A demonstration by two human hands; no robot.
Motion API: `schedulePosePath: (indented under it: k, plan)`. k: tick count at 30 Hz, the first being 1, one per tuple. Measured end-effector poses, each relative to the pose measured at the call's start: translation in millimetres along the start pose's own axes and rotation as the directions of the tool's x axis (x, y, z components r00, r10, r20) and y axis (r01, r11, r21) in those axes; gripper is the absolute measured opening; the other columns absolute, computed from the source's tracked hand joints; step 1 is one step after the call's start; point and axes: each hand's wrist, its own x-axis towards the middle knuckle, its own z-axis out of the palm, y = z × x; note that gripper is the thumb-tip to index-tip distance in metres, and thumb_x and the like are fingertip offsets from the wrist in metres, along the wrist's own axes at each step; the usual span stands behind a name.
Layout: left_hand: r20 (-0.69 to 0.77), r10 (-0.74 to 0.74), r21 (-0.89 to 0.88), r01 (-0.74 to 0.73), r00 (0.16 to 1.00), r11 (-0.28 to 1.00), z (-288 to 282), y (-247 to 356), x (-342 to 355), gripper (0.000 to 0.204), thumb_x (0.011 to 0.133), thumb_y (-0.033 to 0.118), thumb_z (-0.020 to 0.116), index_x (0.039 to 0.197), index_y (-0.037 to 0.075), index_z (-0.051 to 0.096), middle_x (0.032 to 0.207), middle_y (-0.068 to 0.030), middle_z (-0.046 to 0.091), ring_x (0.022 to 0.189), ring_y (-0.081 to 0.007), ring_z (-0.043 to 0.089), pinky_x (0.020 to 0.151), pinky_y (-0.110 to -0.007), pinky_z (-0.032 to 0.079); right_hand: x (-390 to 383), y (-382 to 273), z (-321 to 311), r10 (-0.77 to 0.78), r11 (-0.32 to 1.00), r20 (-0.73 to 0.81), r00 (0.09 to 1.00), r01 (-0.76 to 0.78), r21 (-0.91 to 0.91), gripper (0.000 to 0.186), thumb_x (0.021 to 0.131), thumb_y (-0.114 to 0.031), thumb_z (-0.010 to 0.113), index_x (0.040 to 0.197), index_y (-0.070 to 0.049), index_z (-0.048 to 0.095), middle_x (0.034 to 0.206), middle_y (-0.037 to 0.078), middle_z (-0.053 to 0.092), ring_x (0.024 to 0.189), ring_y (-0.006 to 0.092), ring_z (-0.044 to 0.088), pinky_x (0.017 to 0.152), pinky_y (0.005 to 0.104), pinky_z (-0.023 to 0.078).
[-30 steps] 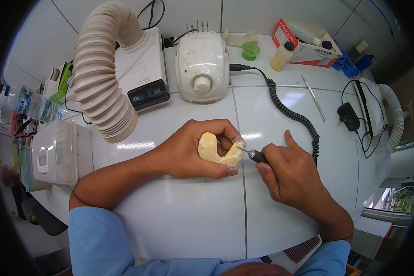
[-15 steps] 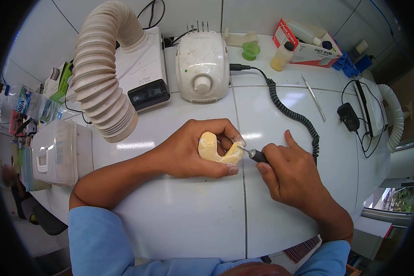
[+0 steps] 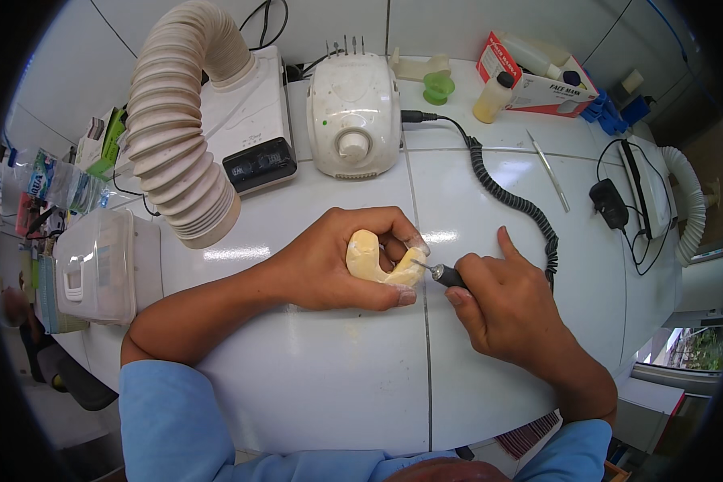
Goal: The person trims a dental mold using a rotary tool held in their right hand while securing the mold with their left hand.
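Above the middle of the table, my left hand (image 3: 341, 261) is closed round a pale yellow, U-shaped dental cast (image 3: 364, 255), thumb along its near side and fingers behind it. My right hand (image 3: 502, 297) grips a dark rotary handpiece (image 3: 448, 275) like a pen, its index finger and thumb on the barrel and another finger raised. The thin metal bur at its front points left and meets, or nearly meets, the right arm of the cast; exact contact is too small to tell. Whitish dust coats my left fingertips.
A white control unit (image 3: 353, 120) with upright burs stands behind my hands, its coiled black cord (image 3: 502, 193) running down the right. A ribbed hose (image 3: 177, 136) arches at left, above a clear plastic box (image 3: 104, 269). Farther right lie a slim metal tool (image 3: 548, 173), a small bottle (image 3: 492, 98) and a mask box (image 3: 550, 92).
The handpiece and my right hand have shifted very slightly left, the bur's tip a little lower on the cast's right arm. My left hand and the cast stay in place.
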Motion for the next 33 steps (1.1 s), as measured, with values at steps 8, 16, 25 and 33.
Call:
schedulePosePath:
  k: [8, 16, 25, 33]
  plan:
    - [0.004, 0.012, 0.006, -0.012, 1.000, 1.000, -0.5, -1.6, 0.5, 0.053, 0.083, 0.014, 0.095, 0.128, 0.002, 0.070, 0.105, -0.0049, 0.077, 0.095, -0.0098, 0.072, 0.087, -0.026, 0.058, -0.1, -0.1, 0.5, 0.003, 1.000, 0.000, 1.000, -0.003, -0.006, 0.022, 0.105, -0.025, 0.075, 0.104, -0.005, 0.065, 0.069, 0.009, 0.062, 0.062, 0.0329, 0.067, 0.110, 0.0692, 0.055]
    - [0.002, 0.037, -0.054, -0.037, 0.999, 0.998, 2.9, -6.1, -0.5, 0.051, 0.084, 0.013, 0.095, 0.128, 0.002, 0.070, 0.103, -0.0030, 0.075, 0.094, -0.0087, 0.071, 0.086, -0.026, 0.057, -0.3, 3.6, 2.4, 0.016, 1.000, -0.020, 1.000, -0.016, 0.005, 0.022, 0.105, -0.024, 0.075, 0.103, -0.005, 0.065, 0.069, 0.009, 0.061, 0.060, 0.0335, 0.066, 0.109, 0.0689, 0.056]
    - [0.004, -0.025, -0.054, 0.025, 1.000, 0.998, 0.1, -0.8, -0.5, 0.052, 0.083, 0.009, 0.094, 0.128, 0.001, 0.069, 0.108, -0.0050, 0.076, 0.102, -0.0108, 0.073, 0.094, -0.028, 0.059, -0.3, 0.9, 2.1, -0.003, 1.000, -0.026, 1.000, 0.003, 0.012, 0.021, 0.105, -0.024, 0.074, 0.103, -0.005, 0.064, 0.069, 0.009, 0.061, 0.061, 0.0339, 0.066, 0.110, 0.0702, 0.055]
    - [0.009, -0.003, -0.041, 0.004, 1.000, 0.999, -0.2, -0.8, 0.5, 0.053, 0.083, 0.010, 0.095, 0.128, 0.001, 0.069, 0.109, -0.0055, 0.076, 0.101, -0.0112, 0.074, 0.093, -0.028, 0.060, 0.0, -0.1, -0.2, -0.005, 1.000, -0.003, 1.000, 0.005, 0.011, 0.021, 0.105, -0.024, 0.075, 0.102, -0.006, 0.065, 0.069, 0.009, 0.061, 0.061, 0.0336, 0.067, 0.111, 0.0704, 0.054]
